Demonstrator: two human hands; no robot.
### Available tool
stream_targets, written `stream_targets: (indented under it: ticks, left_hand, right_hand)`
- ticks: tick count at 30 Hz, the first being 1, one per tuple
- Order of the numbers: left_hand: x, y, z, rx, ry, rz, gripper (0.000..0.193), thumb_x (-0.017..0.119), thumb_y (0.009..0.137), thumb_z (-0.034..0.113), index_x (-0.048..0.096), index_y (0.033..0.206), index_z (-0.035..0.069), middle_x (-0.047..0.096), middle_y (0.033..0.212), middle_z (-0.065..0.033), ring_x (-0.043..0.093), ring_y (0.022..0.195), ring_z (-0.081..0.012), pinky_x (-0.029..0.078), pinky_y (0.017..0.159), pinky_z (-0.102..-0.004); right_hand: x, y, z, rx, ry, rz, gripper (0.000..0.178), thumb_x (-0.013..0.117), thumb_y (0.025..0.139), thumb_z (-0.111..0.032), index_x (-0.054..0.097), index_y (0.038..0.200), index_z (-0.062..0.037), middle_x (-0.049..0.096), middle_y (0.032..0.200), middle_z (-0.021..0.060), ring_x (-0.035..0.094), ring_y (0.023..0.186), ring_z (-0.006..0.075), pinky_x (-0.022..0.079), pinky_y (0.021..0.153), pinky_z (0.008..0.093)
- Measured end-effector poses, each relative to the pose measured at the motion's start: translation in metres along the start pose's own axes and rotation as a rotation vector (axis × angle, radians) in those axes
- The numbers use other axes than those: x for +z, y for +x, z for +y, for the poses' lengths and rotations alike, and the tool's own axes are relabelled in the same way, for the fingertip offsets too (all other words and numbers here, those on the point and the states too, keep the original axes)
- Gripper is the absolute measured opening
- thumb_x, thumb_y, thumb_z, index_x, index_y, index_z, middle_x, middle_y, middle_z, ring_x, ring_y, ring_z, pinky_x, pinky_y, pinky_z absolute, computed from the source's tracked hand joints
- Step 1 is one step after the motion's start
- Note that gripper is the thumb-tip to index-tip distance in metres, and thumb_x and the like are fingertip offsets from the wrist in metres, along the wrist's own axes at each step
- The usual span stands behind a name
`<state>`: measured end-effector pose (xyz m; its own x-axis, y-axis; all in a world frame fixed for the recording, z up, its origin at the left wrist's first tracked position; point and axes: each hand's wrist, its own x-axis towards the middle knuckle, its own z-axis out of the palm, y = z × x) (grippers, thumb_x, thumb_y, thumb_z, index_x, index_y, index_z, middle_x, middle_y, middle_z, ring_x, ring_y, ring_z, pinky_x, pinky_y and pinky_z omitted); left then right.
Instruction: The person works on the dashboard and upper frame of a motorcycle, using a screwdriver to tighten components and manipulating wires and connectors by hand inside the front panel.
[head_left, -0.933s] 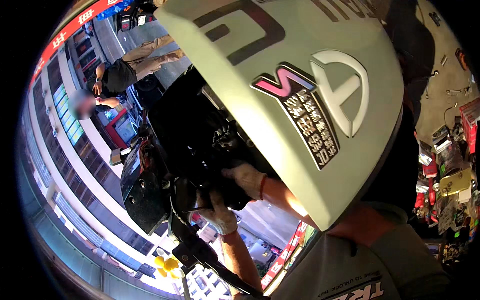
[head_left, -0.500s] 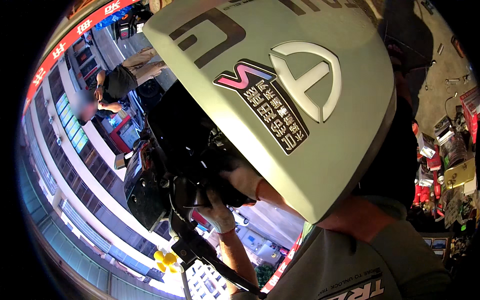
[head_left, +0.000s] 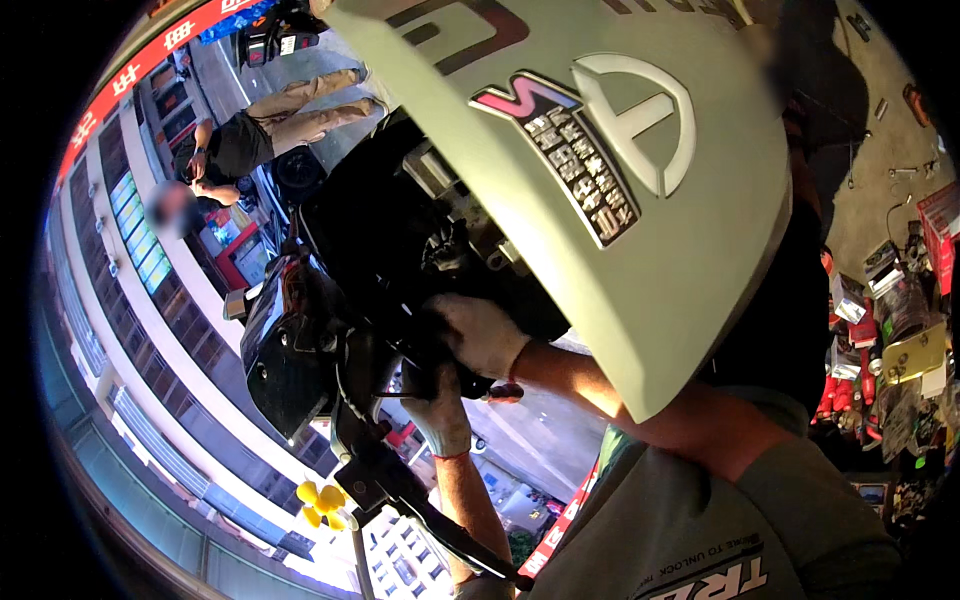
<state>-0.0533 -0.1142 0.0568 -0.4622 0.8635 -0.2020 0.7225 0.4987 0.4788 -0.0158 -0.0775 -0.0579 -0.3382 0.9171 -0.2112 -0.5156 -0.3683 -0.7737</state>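
A large pale green scooter panel (head_left: pixel 640 300) with a raised round emblem fills the upper right and hides part of what lies behind it. Below its left edge, my right hand (head_left: pixel 485 335), in a white work glove, reaches into a black housing (head_left: pixel 350 250); its fingers curl into shadow. Just beneath, my left hand (head_left: pixel 440 412), also gloved, comes up from the lower edge with its fingers bent against the underside of the dark parts. What either hand holds is hidden. Black handlebar parts (head_left: pixel 375 475) stand left of my left forearm.
A yellow propeller-like ornament (head_left: pixel 322 505) sits beside the handlebar. At the upper left another person (head_left: pixel 235 145) stands in the street, sideways in the picture. Tools, boxes and loose parts (head_left: pixel 890 350) lie on the floor at the right.
The green panel has shifted right and slightly up in view, uncovering more of the black housing and my right hand and forearm. My left hand stays in nearly the same place.
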Motion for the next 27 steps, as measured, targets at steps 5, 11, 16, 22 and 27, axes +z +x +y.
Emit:
stream_targets:
  ticks: [5, 11, 16, 22, 27]
  left_hand:
    - [-0.003, -0.003, 0.006, -0.062, 0.045, -0.051, 0.037, 0.062, 0.085, 0.007, 0.056, 0.120, -0.003, 0.062, 0.113, -0.0071, 0.057, 0.100, -0.0146, 0.044, 0.090, -0.0291]
    - [-0.009, -0.005, 0.010, -0.119, -0.035, -0.099, 0.039, 0.064, 0.083, 0.005, 0.056, 0.121, -0.001, 0.063, 0.112, -0.0059, 0.057, 0.099, -0.0137, 0.044, 0.089, -0.0272]
    - [-0.015, -0.007, 0.000, -0.062, -0.015, -0.165, 0.040, 0.064, 0.082, 0.005, 0.056, 0.120, -0.002, 0.063, 0.113, -0.0082, 0.058, 0.099, -0.0142, 0.045, 0.089, -0.0278]
    - [-0.021, -0.006, -0.004, 0.030, -0.029, -0.246, 0.040, 0.059, 0.082, 0.002, 0.053, 0.122, -0.005, 0.064, 0.109, -0.0093, 0.058, 0.097, -0.0156, 0.045, 0.088, -0.0277]
    - [-0.026, -0.002, -0.013, 0.193, 0.026, -0.289, 0.035, 0.059, 0.083, 0.004, 0.057, 0.117, -0.003, 0.064, 0.108, -0.0080, 0.058, 0.094, -0.0159, 0.045, 0.086, -0.0274]
  right_hand:
    - [-0.008, 0.003, 0.001, -0.016, -0.120, -0.112, 0.031, 0.058, 0.080, -0.010, 0.056, 0.111, -0.0045, 0.061, 0.105, 0.0198, 0.057, 0.100, 0.0383, 0.047, 0.087, 0.0420]
    - [-0.014, 0.004, -0.010, -0.062, -0.046, -0.145, 0.027, 0.058, 0.082, -0.012, 0.060, 0.107, -0.0032, 0.064, 0.100, 0.0194, 0.060, 0.097, 0.0358, 0.048, 0.084, 0.0385]
    - [-0.015, 0.005, -0.011, -0.092, -0.067, -0.127, 0.027, 0.058, 0.083, -0.014, 0.059, 0.107, -0.0034, 0.064, 0.099, 0.0202, 0.060, 0.096, 0.0370, 0.048, 0.084, 0.0390]
    - [-0.008, 0.001, -0.004, -0.198, -0.199, -0.085, 0.030, 0.056, 0.081, -0.010, 0.058, 0.110, -0.0023, 0.062, 0.102, 0.0221, 0.058, 0.101, 0.0381, 0.047, 0.087, 0.0397]
    - [-0.003, -0.001, -0.001, -0.203, -0.151, -0.088, 0.034, 0.054, 0.079, -0.007, 0.057, 0.113, -0.0023, 0.062, 0.104, 0.0235, 0.057, 0.103, 0.0387, 0.045, 0.089, 0.0401]
